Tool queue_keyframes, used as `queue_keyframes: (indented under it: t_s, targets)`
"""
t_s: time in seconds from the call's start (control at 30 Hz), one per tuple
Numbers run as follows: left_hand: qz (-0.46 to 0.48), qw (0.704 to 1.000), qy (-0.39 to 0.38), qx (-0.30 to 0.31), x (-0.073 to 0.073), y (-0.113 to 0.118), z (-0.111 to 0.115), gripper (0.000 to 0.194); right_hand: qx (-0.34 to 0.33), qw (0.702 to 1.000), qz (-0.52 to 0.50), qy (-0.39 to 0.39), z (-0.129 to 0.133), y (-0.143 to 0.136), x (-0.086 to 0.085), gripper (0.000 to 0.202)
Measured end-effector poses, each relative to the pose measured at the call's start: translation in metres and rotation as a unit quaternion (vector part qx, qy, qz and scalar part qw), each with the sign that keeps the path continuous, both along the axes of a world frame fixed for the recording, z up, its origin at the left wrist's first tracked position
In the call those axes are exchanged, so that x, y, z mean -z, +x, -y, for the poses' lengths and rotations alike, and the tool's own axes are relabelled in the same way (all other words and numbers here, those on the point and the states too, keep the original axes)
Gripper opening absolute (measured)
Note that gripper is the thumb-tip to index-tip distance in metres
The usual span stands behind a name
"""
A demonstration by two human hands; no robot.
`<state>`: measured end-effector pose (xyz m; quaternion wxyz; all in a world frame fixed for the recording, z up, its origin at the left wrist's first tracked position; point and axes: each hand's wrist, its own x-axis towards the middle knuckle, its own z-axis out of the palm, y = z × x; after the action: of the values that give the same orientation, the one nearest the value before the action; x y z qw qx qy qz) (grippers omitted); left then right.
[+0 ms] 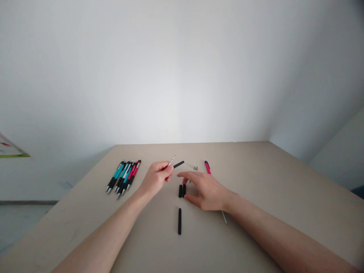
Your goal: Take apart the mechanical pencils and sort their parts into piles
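My left hand is closed on pen parts: a thin white refill and a bit of red show at its fingertips. A flat black piece sticks out just beyond those fingers; whether it is held or lies on the table I cannot tell. My right hand curves over the table, thumb and fingers apart around the right one of two short black grips. Nearer to me lies a longer black piece. Beyond my right hand are a pink pen barrel and small metal tips.
Several blue, white and pink pens lie side by side on the left of the beige table. A white refill pokes out below my right wrist. A pale wall stands behind the table's far edge.
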<state>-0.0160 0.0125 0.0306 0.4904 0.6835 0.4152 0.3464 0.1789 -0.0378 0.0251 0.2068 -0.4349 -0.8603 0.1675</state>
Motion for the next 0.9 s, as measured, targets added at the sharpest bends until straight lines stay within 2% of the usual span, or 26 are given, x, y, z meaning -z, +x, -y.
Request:
queue_keyframes:
  t_s: [0.23,0.9]
  targets:
    - [-0.005,1.0,0.003,-0.007,-0.0045,0.0009,0.0018,0.039,-0.005,1.0,-0.005,-0.007,0.0012,-0.0005,0.0014,0.056]
    - [-0.01,1.0,0.01,-0.003,-0.0048,0.0,0.0014,0.039,0.0,1.0,-0.001,-0.008,-0.0006,-0.0003,0.0042,0.057]
